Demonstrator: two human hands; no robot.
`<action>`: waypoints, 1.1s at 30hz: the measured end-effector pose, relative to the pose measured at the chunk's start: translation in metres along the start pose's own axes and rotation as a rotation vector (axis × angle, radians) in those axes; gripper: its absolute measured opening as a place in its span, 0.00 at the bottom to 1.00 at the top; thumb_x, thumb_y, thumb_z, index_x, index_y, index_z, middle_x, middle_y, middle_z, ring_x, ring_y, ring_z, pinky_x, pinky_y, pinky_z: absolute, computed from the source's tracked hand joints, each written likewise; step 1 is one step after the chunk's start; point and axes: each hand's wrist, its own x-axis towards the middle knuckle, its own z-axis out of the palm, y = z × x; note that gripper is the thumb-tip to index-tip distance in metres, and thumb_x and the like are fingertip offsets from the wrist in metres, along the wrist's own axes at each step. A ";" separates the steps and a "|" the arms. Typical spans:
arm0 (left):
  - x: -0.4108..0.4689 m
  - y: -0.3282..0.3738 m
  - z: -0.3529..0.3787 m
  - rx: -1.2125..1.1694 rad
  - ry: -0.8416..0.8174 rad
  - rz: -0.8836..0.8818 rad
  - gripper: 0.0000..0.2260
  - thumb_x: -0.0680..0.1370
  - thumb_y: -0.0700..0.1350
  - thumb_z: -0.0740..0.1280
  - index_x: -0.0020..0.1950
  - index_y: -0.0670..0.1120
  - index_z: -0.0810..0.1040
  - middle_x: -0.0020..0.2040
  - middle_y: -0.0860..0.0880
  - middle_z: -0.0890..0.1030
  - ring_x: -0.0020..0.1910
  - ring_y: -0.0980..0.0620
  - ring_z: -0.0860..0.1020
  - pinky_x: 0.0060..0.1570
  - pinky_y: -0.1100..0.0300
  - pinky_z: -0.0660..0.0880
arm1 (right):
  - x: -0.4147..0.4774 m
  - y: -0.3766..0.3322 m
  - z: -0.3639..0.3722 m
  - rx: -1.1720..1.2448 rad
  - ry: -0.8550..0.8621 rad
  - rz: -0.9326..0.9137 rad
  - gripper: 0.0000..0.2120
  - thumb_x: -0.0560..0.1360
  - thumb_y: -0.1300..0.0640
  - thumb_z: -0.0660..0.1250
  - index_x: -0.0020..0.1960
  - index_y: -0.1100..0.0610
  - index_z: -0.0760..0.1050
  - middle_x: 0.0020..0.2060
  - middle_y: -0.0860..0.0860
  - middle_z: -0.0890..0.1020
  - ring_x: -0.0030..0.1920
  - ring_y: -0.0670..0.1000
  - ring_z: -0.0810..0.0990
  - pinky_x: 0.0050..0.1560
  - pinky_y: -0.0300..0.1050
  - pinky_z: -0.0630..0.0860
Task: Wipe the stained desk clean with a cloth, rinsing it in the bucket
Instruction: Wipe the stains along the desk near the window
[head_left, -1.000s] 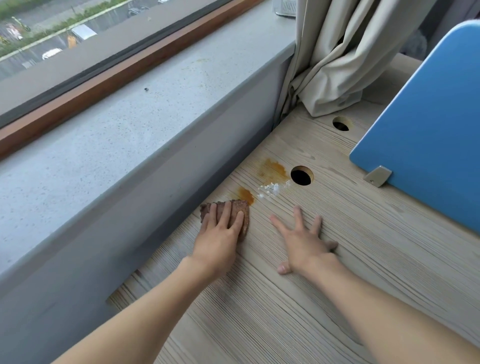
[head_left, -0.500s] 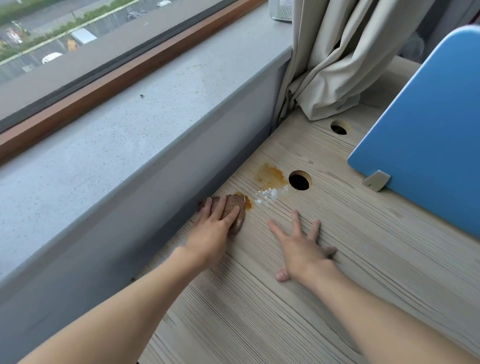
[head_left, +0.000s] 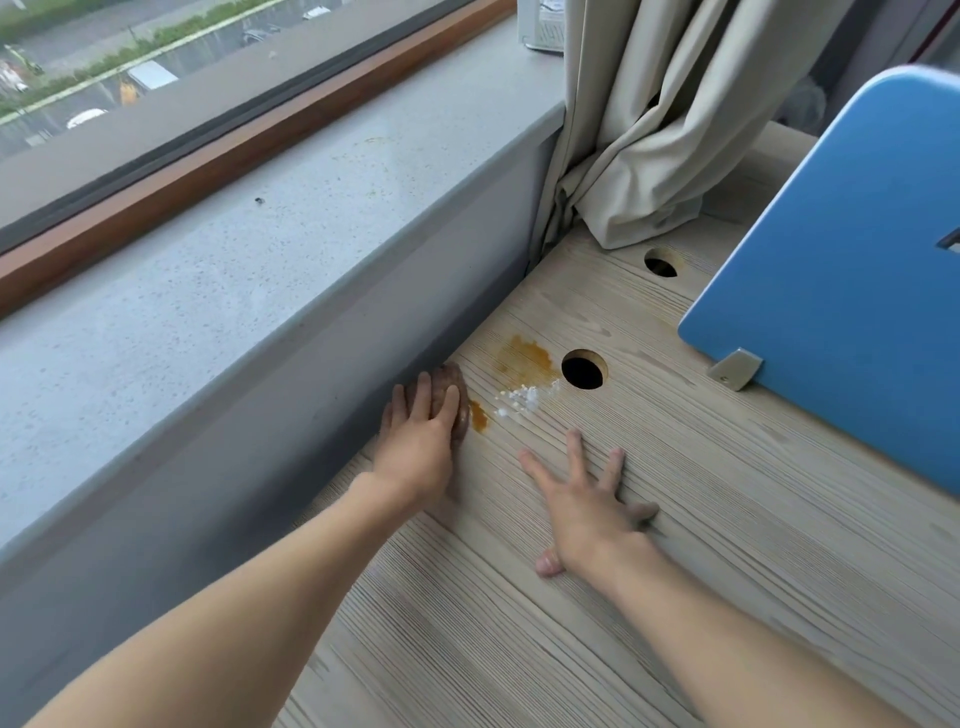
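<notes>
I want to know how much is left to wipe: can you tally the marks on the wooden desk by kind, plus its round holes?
Orange-brown liquid stains: 2, large and small
White powdery spill: 1
Round cable holes: 2, near and far
Total: 5

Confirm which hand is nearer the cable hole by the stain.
Right. Right hand rests flat just short of the cable hole; left hand presses the cloth farther left.

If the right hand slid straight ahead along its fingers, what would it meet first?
Most likely the right end of the white powder, just ahead of the right hand. The round hole lies close behind it, and the line could just miss the powder.
</notes>
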 end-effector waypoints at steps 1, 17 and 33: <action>-0.009 0.002 0.005 0.036 0.009 0.042 0.35 0.80 0.40 0.60 0.82 0.53 0.44 0.81 0.43 0.38 0.79 0.35 0.40 0.78 0.43 0.44 | 0.000 0.000 0.000 0.004 -0.002 -0.001 0.59 0.70 0.47 0.78 0.76 0.31 0.31 0.75 0.54 0.24 0.75 0.73 0.30 0.63 0.85 0.56; -0.043 0.017 0.023 0.145 -0.033 0.269 0.36 0.80 0.40 0.60 0.82 0.55 0.43 0.81 0.47 0.37 0.79 0.39 0.36 0.77 0.47 0.41 | -0.001 0.000 0.000 0.000 0.012 0.003 0.59 0.69 0.46 0.78 0.75 0.30 0.31 0.75 0.53 0.24 0.75 0.73 0.31 0.63 0.85 0.57; -0.003 0.019 0.013 0.089 -0.005 0.089 0.32 0.83 0.42 0.56 0.82 0.53 0.43 0.82 0.45 0.39 0.79 0.37 0.39 0.77 0.43 0.44 | 0.000 0.001 0.001 0.016 0.004 -0.019 0.59 0.70 0.48 0.78 0.76 0.31 0.31 0.75 0.54 0.24 0.74 0.73 0.30 0.62 0.86 0.55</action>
